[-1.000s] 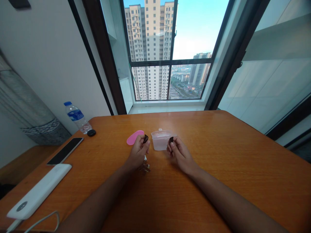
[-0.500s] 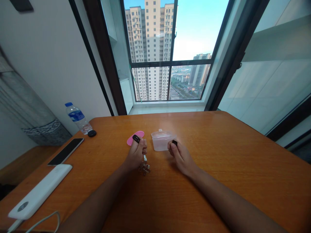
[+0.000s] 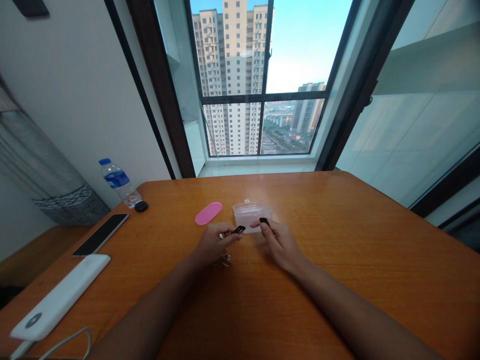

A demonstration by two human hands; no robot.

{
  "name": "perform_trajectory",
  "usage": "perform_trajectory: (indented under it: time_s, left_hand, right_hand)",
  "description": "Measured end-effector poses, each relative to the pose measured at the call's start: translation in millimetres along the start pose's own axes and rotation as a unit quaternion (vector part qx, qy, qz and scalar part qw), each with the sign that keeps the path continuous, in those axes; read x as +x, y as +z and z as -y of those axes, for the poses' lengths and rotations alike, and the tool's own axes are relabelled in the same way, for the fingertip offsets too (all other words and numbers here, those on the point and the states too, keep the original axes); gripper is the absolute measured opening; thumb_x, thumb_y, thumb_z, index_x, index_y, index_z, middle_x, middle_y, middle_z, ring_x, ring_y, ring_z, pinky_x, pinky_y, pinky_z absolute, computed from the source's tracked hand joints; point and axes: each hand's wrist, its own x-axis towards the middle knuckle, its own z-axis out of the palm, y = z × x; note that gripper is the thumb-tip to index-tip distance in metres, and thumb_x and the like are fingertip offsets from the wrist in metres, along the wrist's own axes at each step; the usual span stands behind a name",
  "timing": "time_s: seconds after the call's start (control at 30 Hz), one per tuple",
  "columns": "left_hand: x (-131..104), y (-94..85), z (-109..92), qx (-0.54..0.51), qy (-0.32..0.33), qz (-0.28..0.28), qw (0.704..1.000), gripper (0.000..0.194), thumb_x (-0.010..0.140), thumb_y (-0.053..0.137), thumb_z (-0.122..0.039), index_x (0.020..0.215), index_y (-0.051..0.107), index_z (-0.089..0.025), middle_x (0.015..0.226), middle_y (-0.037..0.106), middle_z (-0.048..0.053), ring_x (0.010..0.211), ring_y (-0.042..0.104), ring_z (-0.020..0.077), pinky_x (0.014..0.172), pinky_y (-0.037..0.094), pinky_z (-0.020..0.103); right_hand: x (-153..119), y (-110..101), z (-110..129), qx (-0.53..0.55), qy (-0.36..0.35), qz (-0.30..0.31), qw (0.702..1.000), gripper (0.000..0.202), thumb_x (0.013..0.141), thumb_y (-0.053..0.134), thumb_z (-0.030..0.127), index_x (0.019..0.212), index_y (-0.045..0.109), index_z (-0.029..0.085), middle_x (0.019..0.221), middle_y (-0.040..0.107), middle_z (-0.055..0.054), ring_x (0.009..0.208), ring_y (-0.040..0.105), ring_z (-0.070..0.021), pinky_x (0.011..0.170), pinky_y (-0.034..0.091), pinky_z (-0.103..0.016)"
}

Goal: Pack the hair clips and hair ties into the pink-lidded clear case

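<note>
My left hand (image 3: 214, 243) pinches a small black slotted clip (image 3: 239, 229) between thumb and fingertips, its tip pointing right. A bit of silvery metal shows among its fingers. Under this hand is a small cluster of shiny metal pieces (image 3: 226, 258), partly hidden by it. My right hand (image 3: 276, 241) is closed on a small black piece (image 3: 264, 221); only its top end shows. Its fingers overlap the front right of a clear plastic box (image 3: 245, 215), and I cannot tell whether they touch it. Left of the box lies a flat pink oval (image 3: 208, 213).
On the left side of the wooden table (image 3: 322, 210) are a water bottle (image 3: 119, 181), a round black cap-like disc (image 3: 141, 206), a phone (image 3: 101, 235) and a long white device (image 3: 62, 296) with a cable (image 3: 87, 336). A window stands beyond the far edge.
My left hand has turned to the right and lowered, bringing its black clip near my right hand and uncovering the pink oval. My right hand has barely moved; its index finger reaches out further.
</note>
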Motion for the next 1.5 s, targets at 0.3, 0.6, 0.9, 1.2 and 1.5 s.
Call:
perform_trajectory:
  time_s: [0.3,0.6,0.9,1.2,1.5]
  left_hand:
    - [0,3.3,0,-0.030,-0.011,0.010,0.999,0.034,0.092,0.053,-0.042,0.088,0.074,-0.016,0.074,0.069,0.004,0.065,0.057,0.0139,0.064,0.046,0.027]
    - [3,7.6,3,-0.160,-0.008,-0.004,0.987,0.032,0.093,0.055,-0.042,0.110,0.059,-0.015,0.103,0.072,0.012,0.085,0.062,0.0162,0.084,0.049,0.031]
    - [5,5.3,8,-0.079,-0.043,-0.044,0.995,0.025,0.080,0.070,-0.039,0.091,0.077,-0.017,0.088,0.075,0.006,0.084,0.068,0.0212,0.081,0.054,0.033]
    - [1,7.2,1,-0.015,-0.033,-0.028,0.999,0.021,0.078,0.072,-0.036,0.088,0.080,-0.019,0.086,0.077,0.007,0.079,0.069,0.0223,0.077,0.053,0.033]
    - [-2,6.3,-5,0.019,0.063,0.036,0.997,0.021,0.087,0.062,-0.033,0.098,0.078,-0.022,0.088,0.074,0.006,0.080,0.066,0.0189,0.076,0.048,0.029]
  right_hand:
    - [-1,2,-2,0.046,0.009,-0.067,0.997,0.024,0.102,0.035,0.039,0.094,0.050,0.023,0.082,0.054,-0.002,0.075,0.053,-0.0180,0.071,0.043,-0.030]
    - [5,0,-1,0.034,0.008,-0.107,0.994,0.018,0.089,0.063,0.038,0.088,0.071,0.022,0.088,0.069,-0.006,0.083,0.061,-0.0217,0.077,0.048,-0.035]
    - [9,8,-19,0.197,0.122,-0.110,0.967,0.042,0.072,0.080,0.041,0.106,0.072,0.017,0.085,0.076,-0.007,0.074,0.069,-0.0205,0.070,0.054,-0.033]
    - [3,12,-16,0.188,0.084,-0.026,0.978,0.037,0.080,0.075,0.037,0.112,0.068,0.020,0.083,0.075,-0.005,0.073,0.067,-0.0193,0.067,0.051,-0.031]
    - [0,12,-18,0.096,0.071,-0.028,0.992,0.030,0.081,0.073,0.037,0.107,0.068,0.022,0.083,0.076,-0.004,0.071,0.068,-0.0203,0.066,0.050,-0.031]
